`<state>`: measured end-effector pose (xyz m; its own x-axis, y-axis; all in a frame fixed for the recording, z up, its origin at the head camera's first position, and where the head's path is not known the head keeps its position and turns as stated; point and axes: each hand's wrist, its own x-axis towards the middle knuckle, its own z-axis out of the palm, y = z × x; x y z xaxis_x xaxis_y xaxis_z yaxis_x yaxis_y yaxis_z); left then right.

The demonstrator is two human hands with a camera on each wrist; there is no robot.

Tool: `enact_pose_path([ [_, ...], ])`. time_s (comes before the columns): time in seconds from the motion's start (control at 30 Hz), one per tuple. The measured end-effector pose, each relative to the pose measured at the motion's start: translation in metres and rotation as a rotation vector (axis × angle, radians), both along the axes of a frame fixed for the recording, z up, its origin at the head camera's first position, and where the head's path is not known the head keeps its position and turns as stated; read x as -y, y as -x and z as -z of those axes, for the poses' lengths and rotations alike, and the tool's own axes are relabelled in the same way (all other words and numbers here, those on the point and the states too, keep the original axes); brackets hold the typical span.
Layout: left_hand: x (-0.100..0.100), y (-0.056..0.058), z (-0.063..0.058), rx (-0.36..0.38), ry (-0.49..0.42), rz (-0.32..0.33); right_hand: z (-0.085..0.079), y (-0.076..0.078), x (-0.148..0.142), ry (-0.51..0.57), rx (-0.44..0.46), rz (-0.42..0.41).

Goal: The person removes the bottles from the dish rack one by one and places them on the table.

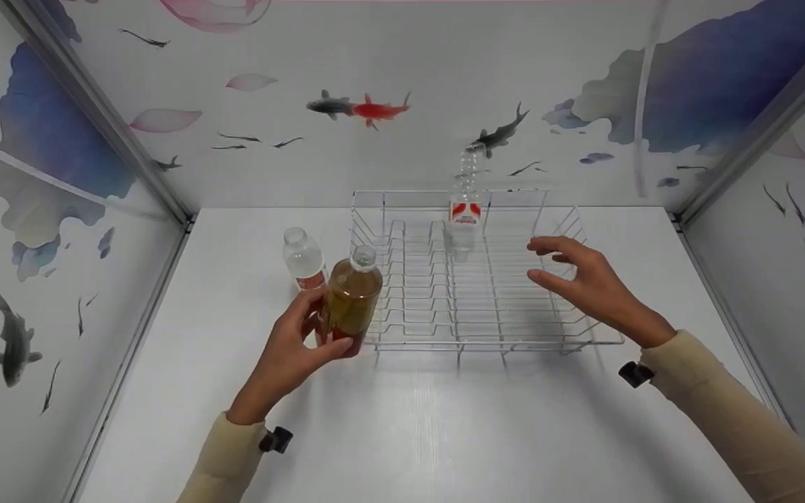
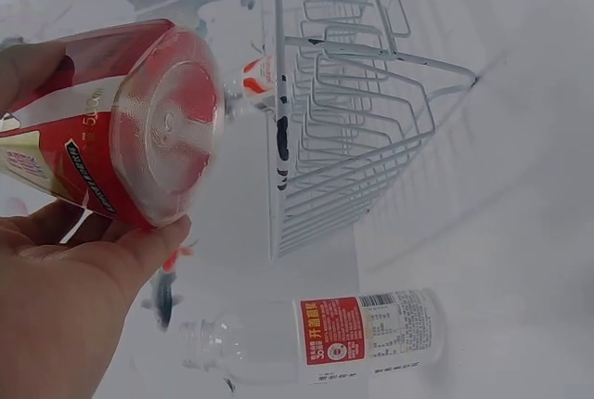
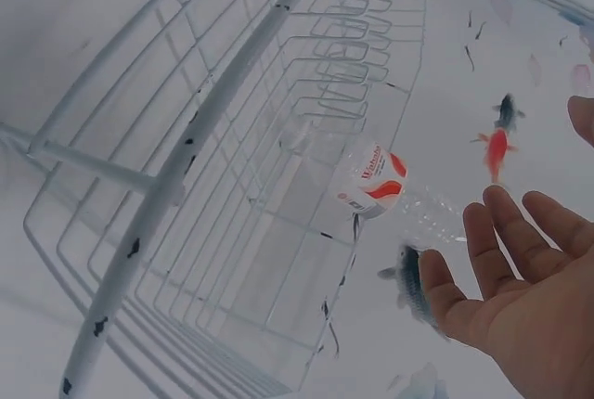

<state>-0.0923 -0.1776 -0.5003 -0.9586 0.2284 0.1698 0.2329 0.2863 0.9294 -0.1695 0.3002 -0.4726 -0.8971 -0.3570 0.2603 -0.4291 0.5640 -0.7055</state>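
My left hand (image 1: 295, 340) grips a bottle (image 1: 353, 297) with a yellow-brown upper part and a red lower part, raised by the rack's left front corner. Its red label and clear base (image 2: 169, 130) face the left wrist camera. Behind it a clear plastic bottle (image 1: 302, 257) with a red and white label stands on the table, left of the white wire rack (image 1: 493, 344). Another clear bottle (image 1: 465, 213), with a red and white label, stands upright at the back of the rack. Over the rack's right side my right hand (image 1: 588, 283) hovers with fingers spread, holding nothing.
The rack has a row of bent wire dividers (image 1: 437, 286) on its left half, with chipped coating on its rim. White panels (image 1: 430, 70) painted with fish and blue shapes enclose the table (image 1: 416, 426) at the back and sides.
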Motion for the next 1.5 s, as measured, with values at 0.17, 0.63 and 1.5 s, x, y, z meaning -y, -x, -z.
enact_pose_path([
  [0.17,0.005,-0.002,0.001,-0.016,-0.039,-0.028,0.005,0.008,-0.007,0.024,0.062,0.031],
  [0.63,0.016,-0.011,0.014,0.003,-0.064,-0.131,0.019,0.024,-0.02,0.032,0.12,0.085],
  [1.5,0.038,-0.026,0.033,0.054,-0.095,-0.264,0.035,0.04,-0.026,0.033,0.151,0.112],
])
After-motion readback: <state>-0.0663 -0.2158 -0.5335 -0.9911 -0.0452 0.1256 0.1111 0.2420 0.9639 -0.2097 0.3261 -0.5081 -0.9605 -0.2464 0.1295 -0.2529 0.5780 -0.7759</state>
